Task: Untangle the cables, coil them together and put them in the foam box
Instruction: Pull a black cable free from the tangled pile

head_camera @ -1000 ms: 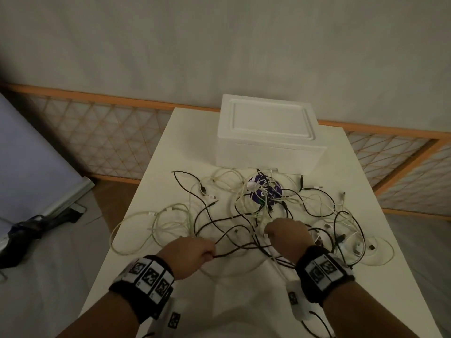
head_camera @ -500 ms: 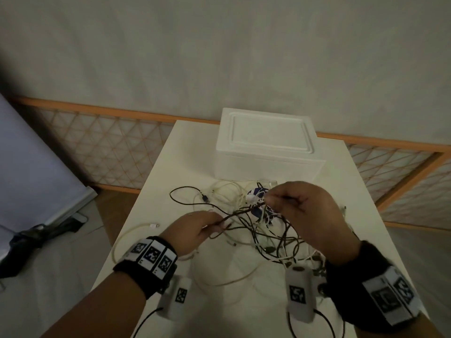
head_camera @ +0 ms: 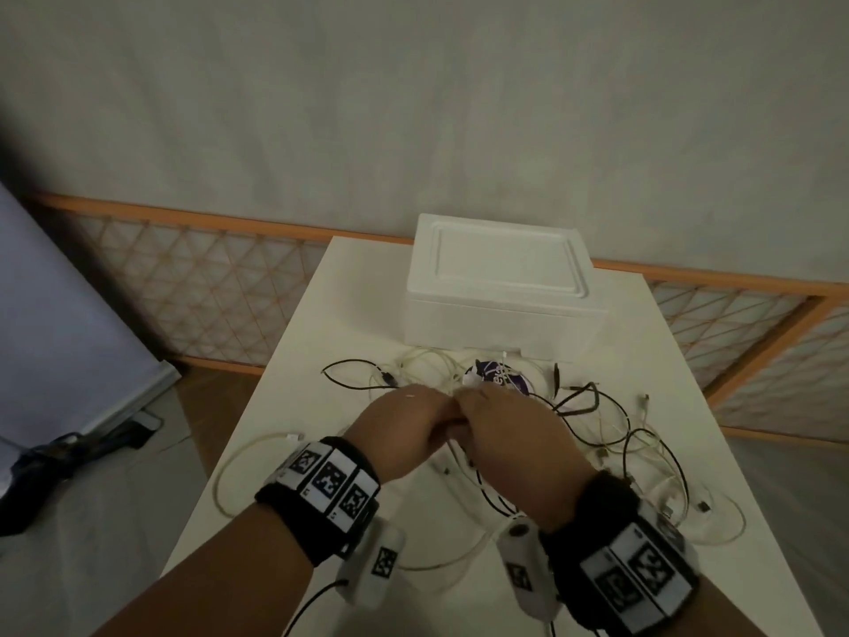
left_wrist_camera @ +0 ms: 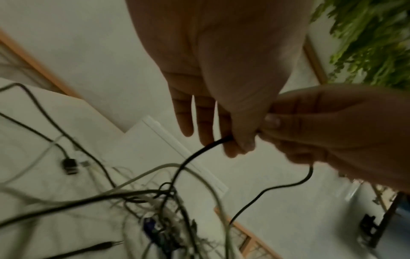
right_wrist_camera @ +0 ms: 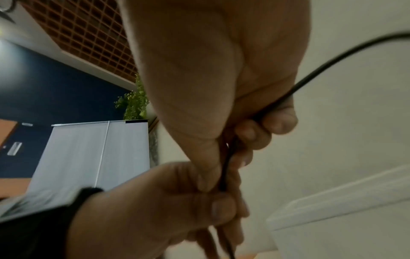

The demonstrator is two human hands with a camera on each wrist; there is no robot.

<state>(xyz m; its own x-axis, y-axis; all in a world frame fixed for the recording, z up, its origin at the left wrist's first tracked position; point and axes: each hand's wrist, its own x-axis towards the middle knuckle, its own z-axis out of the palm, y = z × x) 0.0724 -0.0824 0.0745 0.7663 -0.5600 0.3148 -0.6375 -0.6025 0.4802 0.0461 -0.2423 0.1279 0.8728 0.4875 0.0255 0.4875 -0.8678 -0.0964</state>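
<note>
Left hand [head_camera: 404, 434] and right hand [head_camera: 510, 439] touching at frame centre — both pinching one black cable [left_wrist_camera: 195, 156], tangle [head_camera: 597, 434] right, lidded foam box [head_camera: 500, 287] above.

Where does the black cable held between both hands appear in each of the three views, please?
Head: black cable trails right of the joined hands; the grip is hidden.
Left wrist: centre, running from the left hand down to the tangle.
Right wrist: upper right to centre, through the right hand.
Shared landmark: foam box.
</note>
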